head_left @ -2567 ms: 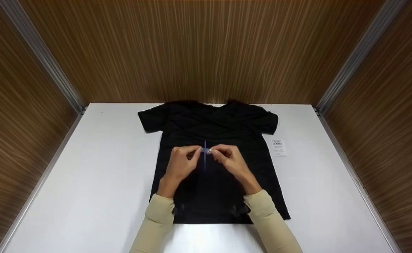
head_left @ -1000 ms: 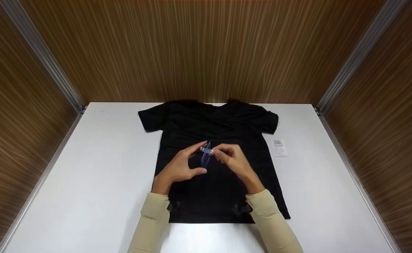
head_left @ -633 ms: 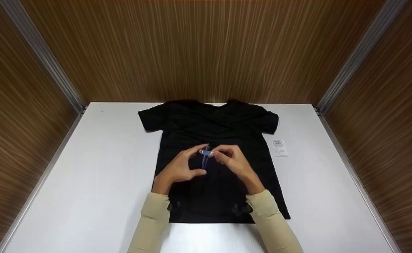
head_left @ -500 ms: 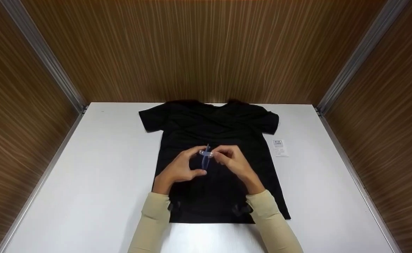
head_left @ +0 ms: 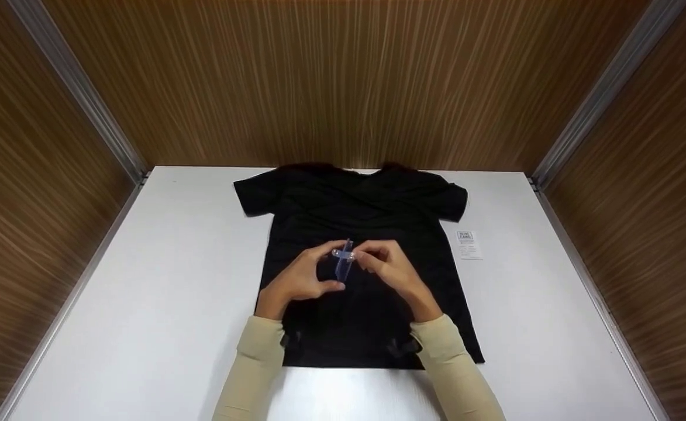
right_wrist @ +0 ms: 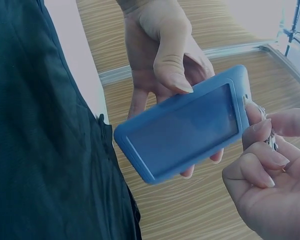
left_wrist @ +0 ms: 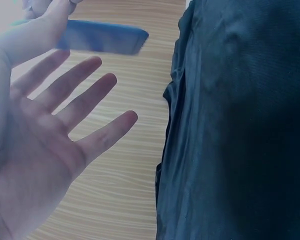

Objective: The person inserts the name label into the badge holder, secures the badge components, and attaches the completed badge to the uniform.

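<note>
A blue card holder (head_left: 343, 270) with a window in its face is held up over a black T-shirt (head_left: 372, 327). My left hand (head_left: 302, 275) holds it by its edges between thumb and forefinger; the other fingers are spread, as the left wrist view shows. My right hand (head_left: 389, 266) pinches one end of the short clear strap (head_left: 343, 255) at the top of the holder. In the right wrist view a metal clip (right_wrist: 271, 135) shows between the right fingers, close to the holder's slotted end. Part of the clip is hidden by those fingers.
The T-shirt lies spread flat on a white table (head_left: 190, 280), sleeves toward the back. A small white printed card (head_left: 469, 245) lies to its right. Wood-grain panels (head_left: 331, 82) with metal corner rails close in the back and both sides.
Earlier both hands pinched the strap's ends with the holder hanging between them. My left hand has since let go of the strap and taken the holder's edges; the holder has turned slightly.
</note>
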Tool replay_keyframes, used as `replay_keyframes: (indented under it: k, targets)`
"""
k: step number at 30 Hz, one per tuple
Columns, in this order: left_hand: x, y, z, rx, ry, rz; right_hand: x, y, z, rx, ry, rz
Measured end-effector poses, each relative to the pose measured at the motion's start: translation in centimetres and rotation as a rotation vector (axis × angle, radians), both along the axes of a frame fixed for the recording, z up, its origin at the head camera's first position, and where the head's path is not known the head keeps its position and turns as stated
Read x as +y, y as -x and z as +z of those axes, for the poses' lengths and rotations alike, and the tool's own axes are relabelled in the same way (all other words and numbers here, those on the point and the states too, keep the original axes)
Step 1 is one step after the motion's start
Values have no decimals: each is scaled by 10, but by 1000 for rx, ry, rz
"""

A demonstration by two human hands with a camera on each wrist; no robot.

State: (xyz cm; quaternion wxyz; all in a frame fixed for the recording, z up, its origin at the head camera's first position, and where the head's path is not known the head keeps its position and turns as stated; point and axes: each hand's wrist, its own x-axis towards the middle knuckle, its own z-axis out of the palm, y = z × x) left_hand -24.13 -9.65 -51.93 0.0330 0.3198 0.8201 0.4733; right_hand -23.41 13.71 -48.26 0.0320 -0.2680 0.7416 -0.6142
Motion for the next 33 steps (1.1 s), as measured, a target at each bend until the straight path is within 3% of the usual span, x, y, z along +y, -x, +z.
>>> replay_keyframes:
  k: [24,33]
  targets:
    - [-2,-3,1,-30,13,13,-1,-3,1,8,-18,27]
    - [-3,0,-1,-25,-46,6,4,-1,2,8,-19,16]
